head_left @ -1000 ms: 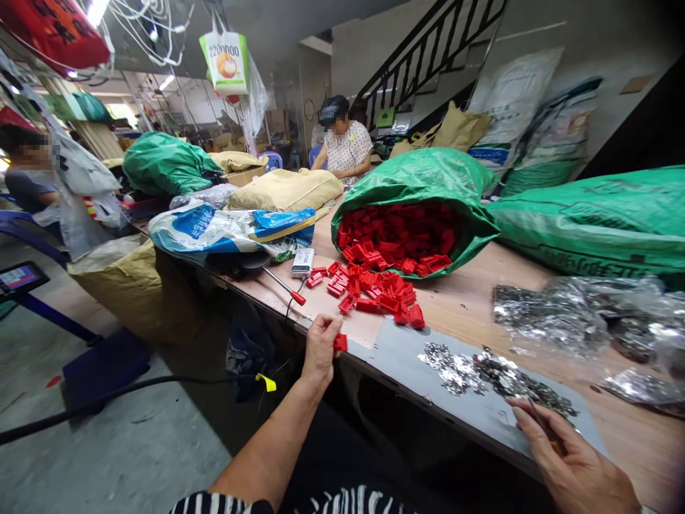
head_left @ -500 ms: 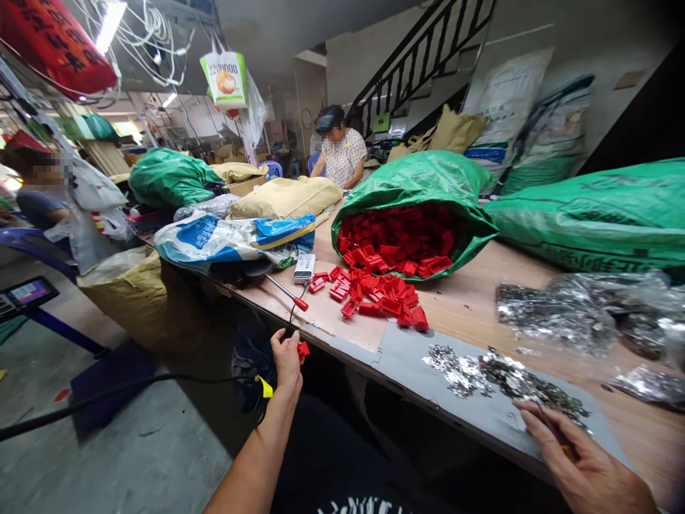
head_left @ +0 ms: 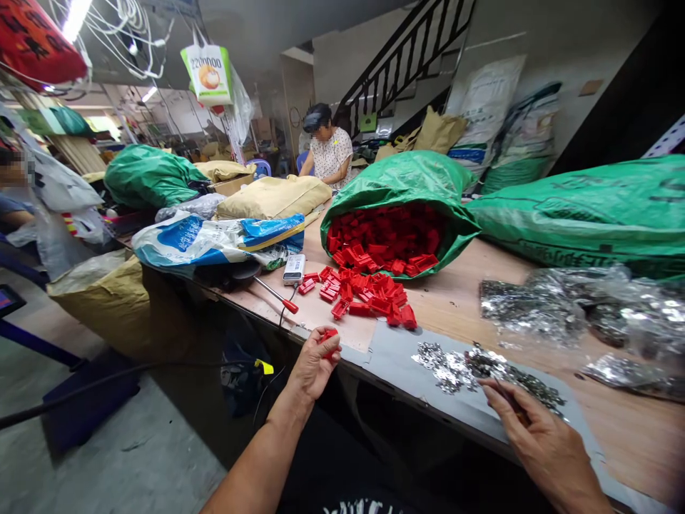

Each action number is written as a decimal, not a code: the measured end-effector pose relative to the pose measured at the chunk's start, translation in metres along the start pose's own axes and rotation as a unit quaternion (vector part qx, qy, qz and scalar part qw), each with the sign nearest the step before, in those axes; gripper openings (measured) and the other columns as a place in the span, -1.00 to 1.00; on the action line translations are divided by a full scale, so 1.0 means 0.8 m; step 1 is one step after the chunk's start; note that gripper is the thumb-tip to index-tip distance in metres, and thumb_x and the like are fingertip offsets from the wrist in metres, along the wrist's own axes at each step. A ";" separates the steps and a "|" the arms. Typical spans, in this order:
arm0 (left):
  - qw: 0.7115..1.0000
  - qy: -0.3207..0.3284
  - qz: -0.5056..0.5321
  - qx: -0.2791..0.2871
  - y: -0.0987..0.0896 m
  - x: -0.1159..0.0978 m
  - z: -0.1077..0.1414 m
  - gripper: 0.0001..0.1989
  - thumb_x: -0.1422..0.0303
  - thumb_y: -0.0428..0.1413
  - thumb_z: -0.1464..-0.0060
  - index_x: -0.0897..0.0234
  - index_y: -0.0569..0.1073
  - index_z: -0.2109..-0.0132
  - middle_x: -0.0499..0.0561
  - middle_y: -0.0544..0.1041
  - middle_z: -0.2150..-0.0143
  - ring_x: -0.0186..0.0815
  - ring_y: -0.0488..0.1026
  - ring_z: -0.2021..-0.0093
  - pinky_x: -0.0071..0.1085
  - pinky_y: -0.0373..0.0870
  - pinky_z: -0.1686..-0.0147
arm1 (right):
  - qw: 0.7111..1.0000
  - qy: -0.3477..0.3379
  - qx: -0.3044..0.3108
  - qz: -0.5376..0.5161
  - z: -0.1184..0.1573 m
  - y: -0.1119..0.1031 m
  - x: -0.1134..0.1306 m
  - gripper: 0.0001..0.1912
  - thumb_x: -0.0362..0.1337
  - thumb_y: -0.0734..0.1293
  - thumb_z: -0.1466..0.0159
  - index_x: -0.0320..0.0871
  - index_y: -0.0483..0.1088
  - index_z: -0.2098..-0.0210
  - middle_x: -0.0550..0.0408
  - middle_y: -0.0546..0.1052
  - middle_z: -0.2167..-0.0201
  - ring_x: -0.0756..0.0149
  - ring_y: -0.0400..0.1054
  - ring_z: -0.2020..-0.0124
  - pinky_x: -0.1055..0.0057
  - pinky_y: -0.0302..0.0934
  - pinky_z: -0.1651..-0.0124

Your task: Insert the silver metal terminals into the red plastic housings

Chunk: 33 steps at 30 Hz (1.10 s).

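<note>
My left hand [head_left: 313,368] is closed around a small red plastic part [head_left: 330,344], held just off the table's front edge. My right hand [head_left: 546,439] pinches a thin dark tool [head_left: 508,397] whose kind I cannot make out, as the fingers cover most of it. Its fingertips are at the near side of a heap of small shiny metal pieces [head_left: 447,368] on a grey mat [head_left: 390,350]. Beyond the left hand, loose red plastic parts [head_left: 369,293] spill from the mouth of a green woven sack [head_left: 407,175].
A red-handled rod [head_left: 289,305] and a white device with a cable [head_left: 294,269] lie left of the red parts. Clear bags of metal pieces [head_left: 535,303] and another green sack [head_left: 589,214] are on the right. A person [head_left: 329,153] sits across the table.
My left hand has moved right and up with the red part, toward the table edge. The right hand has shifted left and up along the metal pieces. The camera view has turned slightly right.
</note>
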State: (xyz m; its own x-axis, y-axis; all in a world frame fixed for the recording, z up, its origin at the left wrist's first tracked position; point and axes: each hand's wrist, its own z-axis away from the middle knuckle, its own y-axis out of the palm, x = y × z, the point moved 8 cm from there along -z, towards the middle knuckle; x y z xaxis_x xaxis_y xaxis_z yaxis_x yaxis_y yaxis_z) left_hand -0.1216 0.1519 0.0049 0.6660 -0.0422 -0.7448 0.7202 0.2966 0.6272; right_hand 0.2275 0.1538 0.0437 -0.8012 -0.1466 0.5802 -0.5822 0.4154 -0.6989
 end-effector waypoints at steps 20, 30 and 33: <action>0.979 -0.169 0.041 0.104 0.065 0.095 0.033 -0.68 0.31 0.32 0.11 0.41 0.41 0.27 0.06 0.53 0.36 -0.47 0.42 0.47 -0.58 0.30 0.50 | 0.990 -0.073 0.076 0.096 -0.016 0.057 -0.123 -0.57 0.07 0.19 -0.13 -0.08 0.47 0.25 -0.06 0.55 0.20 -0.02 0.46 0.17 0.07 0.33 0.09; 0.972 -0.197 0.035 0.124 0.074 0.109 0.043 -0.48 0.35 0.34 0.17 0.30 0.35 0.04 0.09 0.58 0.33 -0.34 0.51 0.45 -0.47 0.40 0.50 | 0.991 -0.073 0.026 0.108 -0.015 0.040 -0.124 -0.61 0.07 0.15 -0.16 0.03 0.43 0.21 -0.10 0.55 0.23 -0.01 0.48 0.25 0.13 0.33 0.29; 0.970 -0.202 0.036 0.131 0.076 0.112 0.046 -0.53 0.35 0.31 0.11 0.31 0.37 0.03 0.10 0.58 0.32 -0.31 0.53 0.41 -0.41 0.45 0.45 | 0.991 -0.062 0.031 0.117 -0.012 0.035 -0.123 -0.62 0.07 0.15 -0.15 0.02 0.43 0.26 -0.09 0.55 0.24 -0.01 0.48 0.28 0.13 0.32 0.33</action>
State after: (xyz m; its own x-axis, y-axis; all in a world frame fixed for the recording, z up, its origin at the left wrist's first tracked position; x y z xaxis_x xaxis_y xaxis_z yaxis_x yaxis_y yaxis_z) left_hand -0.0113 0.1309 -0.0155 0.7001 -0.4163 -0.5801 0.6587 0.0629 0.7498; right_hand 0.2911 0.1883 -0.0286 -0.9237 -0.1634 0.3466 -0.3832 0.3958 -0.8346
